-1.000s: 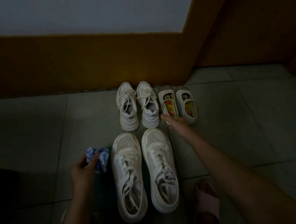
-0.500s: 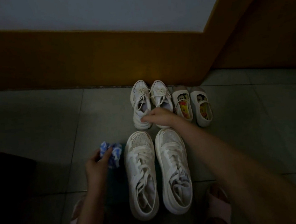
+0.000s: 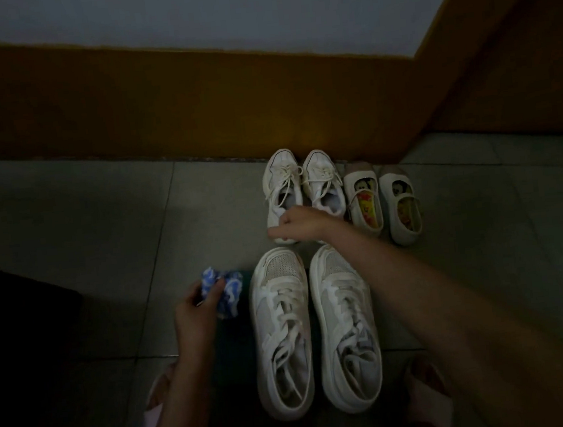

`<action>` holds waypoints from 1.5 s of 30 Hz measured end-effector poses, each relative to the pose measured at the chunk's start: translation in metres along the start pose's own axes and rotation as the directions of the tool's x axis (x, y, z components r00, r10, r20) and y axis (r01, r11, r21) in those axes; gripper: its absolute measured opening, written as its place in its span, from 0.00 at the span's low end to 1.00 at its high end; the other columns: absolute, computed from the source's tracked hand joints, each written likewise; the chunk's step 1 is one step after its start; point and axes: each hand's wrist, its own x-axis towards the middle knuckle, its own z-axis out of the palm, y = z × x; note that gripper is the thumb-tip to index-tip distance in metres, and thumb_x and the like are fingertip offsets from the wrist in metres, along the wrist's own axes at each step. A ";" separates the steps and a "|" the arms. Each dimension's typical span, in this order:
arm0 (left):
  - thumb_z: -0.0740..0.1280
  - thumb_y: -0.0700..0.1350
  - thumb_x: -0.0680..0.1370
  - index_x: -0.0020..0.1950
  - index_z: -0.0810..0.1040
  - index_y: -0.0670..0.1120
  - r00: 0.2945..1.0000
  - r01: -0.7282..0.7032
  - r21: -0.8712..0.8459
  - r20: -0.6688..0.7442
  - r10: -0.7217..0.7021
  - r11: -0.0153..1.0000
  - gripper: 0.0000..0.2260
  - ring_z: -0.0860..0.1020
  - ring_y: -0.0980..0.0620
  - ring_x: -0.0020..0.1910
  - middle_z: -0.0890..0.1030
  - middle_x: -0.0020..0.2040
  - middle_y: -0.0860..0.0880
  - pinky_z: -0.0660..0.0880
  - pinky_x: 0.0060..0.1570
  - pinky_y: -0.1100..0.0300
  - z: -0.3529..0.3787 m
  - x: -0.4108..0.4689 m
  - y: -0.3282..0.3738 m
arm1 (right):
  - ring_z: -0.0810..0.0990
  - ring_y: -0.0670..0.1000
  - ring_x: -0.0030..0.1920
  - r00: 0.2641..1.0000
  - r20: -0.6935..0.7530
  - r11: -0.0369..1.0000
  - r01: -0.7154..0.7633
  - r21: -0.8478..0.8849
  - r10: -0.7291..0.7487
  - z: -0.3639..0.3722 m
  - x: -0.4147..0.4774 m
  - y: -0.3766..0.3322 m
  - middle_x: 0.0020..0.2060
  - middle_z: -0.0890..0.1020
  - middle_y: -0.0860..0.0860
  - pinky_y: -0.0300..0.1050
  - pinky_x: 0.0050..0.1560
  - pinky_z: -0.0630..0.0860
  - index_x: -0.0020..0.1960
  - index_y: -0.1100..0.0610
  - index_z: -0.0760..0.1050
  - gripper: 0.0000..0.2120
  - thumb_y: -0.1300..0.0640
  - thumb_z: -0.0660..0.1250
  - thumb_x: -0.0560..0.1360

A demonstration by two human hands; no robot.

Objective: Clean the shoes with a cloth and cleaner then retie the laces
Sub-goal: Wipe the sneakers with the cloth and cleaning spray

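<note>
Now, in the head view, the right hand (image 3: 300, 223) is lying just beyond the toes of the big sneakers (image 3: 283, 333), its fingers curling round the heel of a small sneaker (image 3: 283, 192). A second ago it was reaching toward the slip-ons (image 3: 363, 202), which are sitting beyond and right of the big sneakers; since then it has been swinging left and is now taking hold of the small sneaker. I am reading that as the choice of which shoe is getting cleaned first, with the lift not yet begun. Its mate (image 3: 324, 188) is standing beside it, laces loose on both.

Just left of the big sneakers' toes, the left hand (image 3: 196, 311) is holding a crumpled blue-and-white cloth (image 3: 227, 292) between thumb and fingers, as it was a second ago, ready for wiping. No cleaner is showing anywhere in this dim light. The big sneakers are lying untouched on the floor (image 3: 101, 213), so cleaning seems to be only just starting, and retying is waiting until after that.
</note>
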 end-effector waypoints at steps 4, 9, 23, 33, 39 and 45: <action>0.69 0.38 0.74 0.39 0.77 0.43 1.000 -0.026 0.014 -0.007 0.027 1.000 0.05 0.76 0.59 0.29 0.78 0.31 0.50 0.72 0.33 0.64 -0.003 0.003 -0.002 | 0.67 0.52 0.32 0.999 -0.004 0.995 0.048 -0.087 -0.048 0.002 0.003 -0.011 0.27 0.66 0.51 0.46 0.37 0.61 0.32 0.55 0.66 0.21 0.39 0.64 0.72; 0.69 0.38 0.74 0.35 0.76 0.46 1.000 -0.009 0.004 -0.006 0.009 1.000 0.08 0.75 0.62 0.26 0.79 0.26 0.54 0.71 0.34 0.62 -0.003 0.003 -0.002 | 0.69 0.51 0.34 0.997 0.060 0.986 0.054 -0.155 -0.045 0.004 0.001 -0.020 0.32 0.69 0.50 0.45 0.34 0.62 0.36 0.55 0.68 0.24 0.34 0.63 0.71; 0.68 0.38 0.74 0.47 0.78 0.39 1.000 -0.021 0.013 0.005 0.021 1.000 0.04 0.77 0.54 0.34 0.79 0.37 0.46 0.74 0.36 0.62 -0.006 0.002 -0.003 | 0.66 0.48 0.29 0.988 -0.076 0.965 0.115 -0.235 -0.136 0.005 0.001 -0.017 0.28 0.66 0.49 0.45 0.32 0.61 0.30 0.52 0.63 0.25 0.32 0.63 0.69; 0.69 0.40 0.74 0.41 0.79 0.46 0.999 0.018 0.021 0.037 -0.019 1.000 0.02 0.79 0.45 0.42 0.82 0.40 0.43 0.75 0.48 0.51 -0.007 0.003 -0.005 | 0.71 0.49 0.33 0.971 -0.236 0.999 -0.032 0.008 0.033 -0.009 -0.029 0.046 0.29 0.70 0.50 0.43 0.34 0.63 0.35 0.56 0.71 0.15 0.45 0.66 0.71; 0.70 0.42 0.73 0.42 0.79 0.47 0.998 0.045 0.033 0.045 -0.047 0.998 0.01 0.81 0.43 0.44 0.82 0.42 0.43 0.76 0.50 0.49 -0.008 0.002 -0.006 | 0.66 0.42 0.32 0.982 -0.191 0.982 0.036 0.183 0.000 0.000 -0.040 0.046 0.29 0.65 0.42 0.40 0.34 0.63 0.31 0.45 0.63 0.18 0.39 0.66 0.72; 0.69 0.40 0.74 0.38 0.77 0.46 0.999 -0.014 0.070 0.039 0.012 0.997 0.05 0.77 0.50 0.36 0.79 0.35 0.47 0.72 0.39 0.58 -0.007 -0.003 0.000 | 0.71 0.50 0.33 0.970 -0.241 0.994 0.064 0.087 -0.041 0.000 -0.034 0.049 0.30 0.69 0.51 0.44 0.36 0.63 0.33 0.58 0.69 0.18 0.44 0.66 0.72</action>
